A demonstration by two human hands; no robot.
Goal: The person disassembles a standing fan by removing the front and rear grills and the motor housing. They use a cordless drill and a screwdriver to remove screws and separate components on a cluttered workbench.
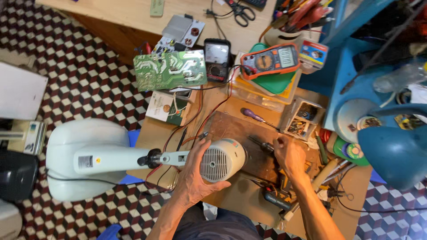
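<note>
Looking down from a head camera at a cluttered wooden workbench point(249, 200). Nearest the viewer, the left hand point(194, 175) is spread and clamped over the white cylindrical plastic motor housing point(221, 160) of a fan, steadying it on its side on the bench. The housing's slotted rear grille faces up, and the fan's white stem and broad white base point(84, 158) hang off the bench's left edge over a checkered tile floor point(89, 75). The right hand point(289, 155) is closed in a pinch around a slim metal-shafted screwdriver point(260, 143), whose tip points toward the housing; whether it touches a screw cannot be told. The housing looks closed and whole, so opening it appears barely begun, with any inner work left to do.

Just beyond, red and black probe leads point(195, 120) trail across the bench, and a purple-handled screwdriver point(252, 114) lies loose. Farther away sit a green printed circuit board point(171, 70), a black analog meter point(217, 58), and an orange-cased digital multimeter point(271, 60). Farthest off, black-handled scissors point(240, 11) rest on a pale table. A blue desk lamp point(391, 146) fills the right.
</note>
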